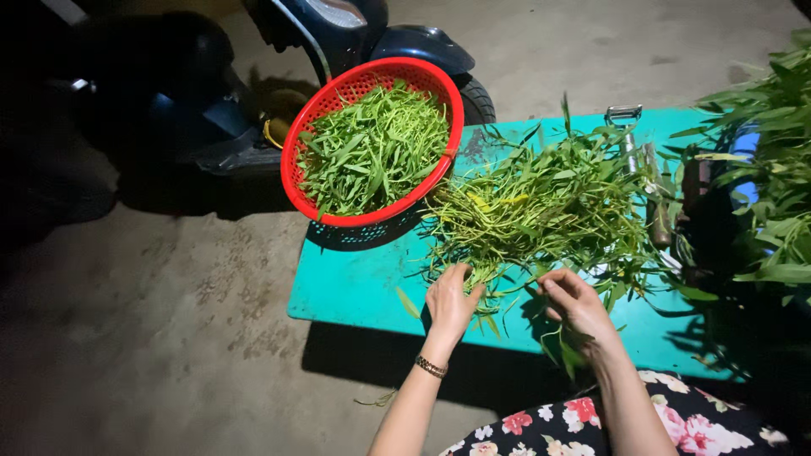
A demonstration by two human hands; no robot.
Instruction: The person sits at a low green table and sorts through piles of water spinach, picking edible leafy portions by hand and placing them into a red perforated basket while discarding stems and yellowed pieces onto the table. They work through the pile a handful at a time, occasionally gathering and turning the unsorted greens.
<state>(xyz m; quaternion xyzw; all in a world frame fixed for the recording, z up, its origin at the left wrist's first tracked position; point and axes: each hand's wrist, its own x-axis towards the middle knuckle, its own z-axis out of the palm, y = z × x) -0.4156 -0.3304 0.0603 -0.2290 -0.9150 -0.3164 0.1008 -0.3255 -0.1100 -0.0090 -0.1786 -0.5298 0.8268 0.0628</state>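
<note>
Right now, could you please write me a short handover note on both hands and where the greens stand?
Left hand: open, fingers resting on the near edge of the loose pile of green stems.
Right hand: fingers pinching a stem at the pile's near edge.
Pile lies on the teal table.
Done: red basket at the table's far left corner holds a heap of greens.
Left: the pile, plus a leafy bunch at the right.

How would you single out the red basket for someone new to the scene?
Start at the turquoise table. On its far left corner, overhanging the edge beside a dark scooter, sits the red basket. It is round, perforated plastic, filled with trimmed green leaves, unlike the loose pile of greens beside it.
</note>
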